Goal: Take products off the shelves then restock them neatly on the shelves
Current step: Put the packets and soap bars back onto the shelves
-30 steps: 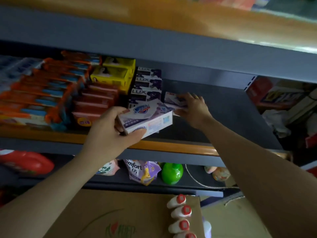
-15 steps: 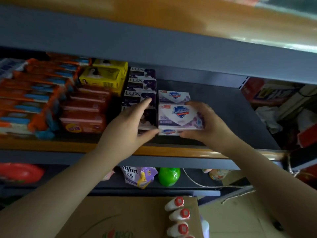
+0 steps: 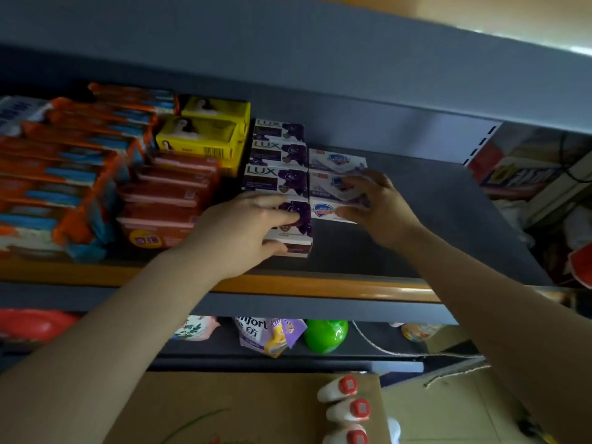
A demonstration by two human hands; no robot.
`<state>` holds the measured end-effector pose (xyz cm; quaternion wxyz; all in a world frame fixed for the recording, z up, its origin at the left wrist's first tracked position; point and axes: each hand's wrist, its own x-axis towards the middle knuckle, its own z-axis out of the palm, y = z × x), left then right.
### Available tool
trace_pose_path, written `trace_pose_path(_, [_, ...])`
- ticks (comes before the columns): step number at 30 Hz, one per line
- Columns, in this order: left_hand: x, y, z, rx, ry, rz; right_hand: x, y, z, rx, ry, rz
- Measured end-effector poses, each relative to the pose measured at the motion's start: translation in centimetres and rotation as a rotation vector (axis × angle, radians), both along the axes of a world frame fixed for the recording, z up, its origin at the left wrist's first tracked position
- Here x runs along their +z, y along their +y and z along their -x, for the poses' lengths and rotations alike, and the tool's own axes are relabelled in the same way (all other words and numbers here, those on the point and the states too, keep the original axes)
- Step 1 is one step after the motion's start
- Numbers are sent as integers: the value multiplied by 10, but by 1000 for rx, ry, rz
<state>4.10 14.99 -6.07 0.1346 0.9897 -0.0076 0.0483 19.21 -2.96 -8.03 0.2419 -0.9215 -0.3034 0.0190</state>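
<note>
Since half a second back, the left hand (image 3: 243,229) has slid off the white soap box and onto the front purple soap box (image 3: 293,230), and the white box has gone further back on the shelf (image 3: 448,219). Left hand now has its fingers curled over the top of that purple box with the thumb under its front edge, so it's gripping it. That box sits at the front of a row of purple boxes (image 3: 277,155) running to the back of the shelf.

Right hand (image 3: 379,205) is curled round the white soap box (image 3: 333,193), fingers on top and thumb at the front face. It's touching the purple row on its left, with another white box (image 3: 336,160) right behind it.

Further left are yellow boxes (image 3: 205,133), red packs (image 3: 166,200) and orange packs (image 3: 64,174), all packed tight up to the shelf's front edge. Down below you can see a green bottle (image 3: 325,336) and a cardboard carton (image 3: 243,408).
</note>
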Motion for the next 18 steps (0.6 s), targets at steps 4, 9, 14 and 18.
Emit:
trace_pose_path(4, [-2,2,-3,-22,11,8,-8,22,-26,-26,13,-36])
trace_pose_path(9, [-4,4,-3,-39,11,-14,-13,35,-47,-66,-32,-10])
trace_pose_path(14, [-7,1,-1,-35,19,-34,-4,39,-27,-130,-90,117])
trace_pose_path(18, [-5,-4,10,-52,-108,-28,12,10,23,-75,-304,-69])
